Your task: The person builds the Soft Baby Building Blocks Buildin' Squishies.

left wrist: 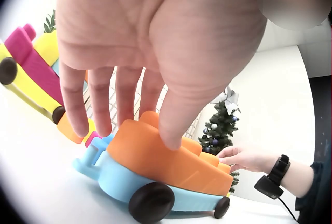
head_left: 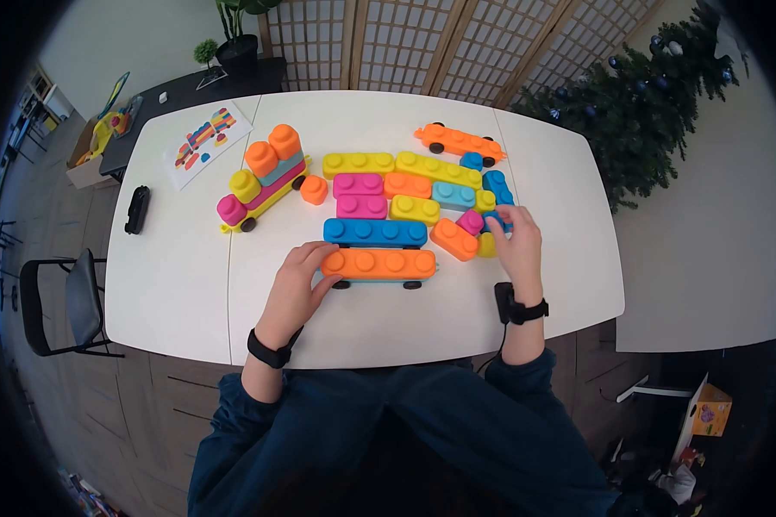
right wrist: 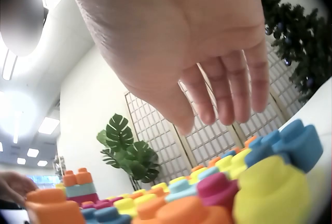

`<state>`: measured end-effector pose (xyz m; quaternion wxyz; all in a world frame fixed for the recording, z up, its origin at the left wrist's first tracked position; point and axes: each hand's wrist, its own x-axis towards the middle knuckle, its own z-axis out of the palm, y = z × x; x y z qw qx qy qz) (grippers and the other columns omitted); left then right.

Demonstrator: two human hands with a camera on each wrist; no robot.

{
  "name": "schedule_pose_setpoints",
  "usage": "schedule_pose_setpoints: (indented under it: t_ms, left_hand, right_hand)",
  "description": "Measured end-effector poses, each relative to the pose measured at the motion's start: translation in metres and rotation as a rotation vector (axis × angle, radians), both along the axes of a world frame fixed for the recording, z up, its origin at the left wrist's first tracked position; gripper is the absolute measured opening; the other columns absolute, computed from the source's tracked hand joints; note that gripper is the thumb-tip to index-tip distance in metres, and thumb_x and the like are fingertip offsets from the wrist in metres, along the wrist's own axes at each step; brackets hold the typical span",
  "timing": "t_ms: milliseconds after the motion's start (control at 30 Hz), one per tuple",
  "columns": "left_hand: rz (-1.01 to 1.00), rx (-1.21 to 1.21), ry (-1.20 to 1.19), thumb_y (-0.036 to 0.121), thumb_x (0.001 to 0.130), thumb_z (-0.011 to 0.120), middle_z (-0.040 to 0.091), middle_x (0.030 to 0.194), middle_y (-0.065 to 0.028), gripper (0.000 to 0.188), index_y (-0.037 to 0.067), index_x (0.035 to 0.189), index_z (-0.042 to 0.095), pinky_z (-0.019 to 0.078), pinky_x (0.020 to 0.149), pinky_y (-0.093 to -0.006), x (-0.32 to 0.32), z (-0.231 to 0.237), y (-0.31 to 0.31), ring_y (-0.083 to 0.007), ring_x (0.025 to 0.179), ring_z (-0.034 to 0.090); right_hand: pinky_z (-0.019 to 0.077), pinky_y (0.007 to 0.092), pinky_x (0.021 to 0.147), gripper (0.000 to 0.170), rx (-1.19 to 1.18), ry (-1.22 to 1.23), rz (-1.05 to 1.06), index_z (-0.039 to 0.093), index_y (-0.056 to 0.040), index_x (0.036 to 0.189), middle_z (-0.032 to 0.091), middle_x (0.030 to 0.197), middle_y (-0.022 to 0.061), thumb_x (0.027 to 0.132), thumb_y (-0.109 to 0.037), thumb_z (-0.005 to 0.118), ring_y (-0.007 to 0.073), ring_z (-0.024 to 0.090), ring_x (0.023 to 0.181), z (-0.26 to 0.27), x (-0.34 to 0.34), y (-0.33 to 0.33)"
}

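A long orange brick (head_left: pixel 379 264) (left wrist: pixel 155 146) sits on a light blue wheeled base (left wrist: pixel 122 180). At its left end, my left hand (head_left: pixel 300 280) (left wrist: pixel 161 37) holds the brick, thumb on the near side and fingers toward the far side. My right hand (head_left: pixel 520 246) (right wrist: pixel 181 42) is over the right end of the brick group, fingers extended and nothing visible between them. Near its fingertips are a blue brick (head_left: pixel 494 221), a yellow brick (right wrist: pixel 272 193) and a magenta brick (head_left: pixel 470 222) (right wrist: pixel 217 188). A long blue brick (head_left: pixel 374 232) lies just beyond the orange one.
Left of the loose bricks stands a yellow wheeled base (head_left: pixel 267 207) stacked with magenta, light blue, orange and yellow bricks. An orange wheeled base (head_left: pixel 459 143) is at the back right. A printed sheet (head_left: pixel 205 142) and a black object (head_left: pixel 137 209) lie on the left side of the table (head_left: pixel 168 293).
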<state>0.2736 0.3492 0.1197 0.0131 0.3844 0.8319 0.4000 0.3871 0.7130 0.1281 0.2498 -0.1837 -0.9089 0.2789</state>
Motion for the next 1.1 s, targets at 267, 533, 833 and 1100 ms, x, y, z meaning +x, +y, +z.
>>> schedule_pose_setpoints:
  t_ms: [267, 533, 833, 1100]
  left_hand:
    - [-0.004, 0.01, -0.03, 0.009, 0.083, 0.079, 0.066, 0.123, -0.0152, 0.046, 0.003, 0.126, 0.064, 0.0514, 0.099, -0.0411, -0.001, -0.004, 0.0, -0.0354, 0.113, 0.062]
    - [-0.013, -0.017, -0.008, 0.01, 0.083, 0.08, 0.065, 0.126, -0.0157, 0.05, 0.003, 0.129, 0.063, 0.0502, 0.101, -0.0424, -0.002, -0.004, -0.003, -0.0361, 0.117, 0.06]
    - [-0.125, 0.174, -0.006, 0.012, 0.075, 0.088, 0.064, 0.131, -0.0145, 0.071, 0.007, 0.139, 0.057, 0.0491, 0.102, -0.0417, -0.003, 0.037, 0.018, -0.034, 0.119, 0.06]
    - [-0.204, 0.212, -0.032, 0.007, 0.073, 0.087, 0.066, 0.123, -0.014, 0.062, 0.006, 0.13, 0.063, 0.0529, 0.097, -0.0408, -0.006, 0.026, 0.021, -0.0346, 0.113, 0.063]
  right_hand:
    - [0.0556, 0.0446, 0.086, 0.029, 0.211, -0.291, -0.056, 0.069, -0.003, 0.11, 0.068, 0.107, 0.015, 0.083, -0.01, 0.078, 0.0356, 0.066, 0.102, -0.022, -0.007, 0.03]
    - [0.0563, 0.0409, 0.081, 0.025, 0.233, -0.166, -0.119, 0.07, -0.004, 0.103, 0.067, 0.101, 0.0119, 0.08, -0.011, 0.079, 0.0325, 0.067, 0.096, 0.011, -0.004, 0.004]
    - [0.0547, 0.0383, 0.081, 0.033, 0.122, 0.193, 0.443, 0.067, -0.0054, 0.099, 0.071, 0.105, 0.0097, 0.075, -0.017, 0.085, 0.0284, 0.069, 0.093, 0.045, -0.025, -0.108]
    - [0.0548, 0.0405, 0.086, 0.037, 0.076, 0.19, 0.623, 0.067, -0.0068, 0.107, 0.072, 0.106, 0.0106, 0.078, -0.023, 0.085, 0.0296, 0.069, 0.095, 0.036, -0.035, -0.143]
